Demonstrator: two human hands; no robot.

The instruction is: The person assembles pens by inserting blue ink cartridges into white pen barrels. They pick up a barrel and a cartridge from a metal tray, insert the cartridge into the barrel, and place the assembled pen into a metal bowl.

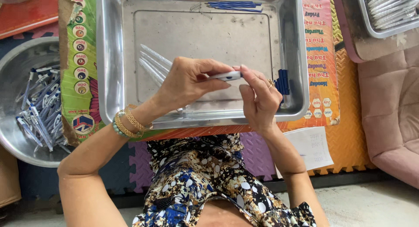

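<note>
The floor is covered in interlocking foam mats (pixel 345 135) in orange, purple and dark blue, with a colourful printed cardboard sheet (pixel 76 56) laid across them. At nine o'clock sits a round dull-metal basin (pixel 17 70) holding a heap of assembled white-and-blue ballpoint pens (pixel 41 109). On the cardboard, from ten to two o'clock, rests a large rectangular stainless-steel tray (pixel 109 56); clear plastic pen barrels (pixel 152 63) lie on its floor at its own nine o'clock, and a bundle of thin blue refills (pixel 233 5) lies along its twelve o'clock wall. The left hand (pixel 187 80), its wrist ringed with gold and green bead bracelets (pixel 126 124), has its fingers pinched on one end of a slim white-and-blue pen (pixel 227 76) above the tray's middle. The right hand (pixel 259 98), wearing a ring, pinches the pen's other end with thumb and forefinger pressed together. Small dark-blue pen parts (pixel 283 81) stand just beyond it at the tray's three o'clock wall. At one o'clock a second metal tray (pixel 371 28) holds white pen barrels (pixel 390 6).
</note>
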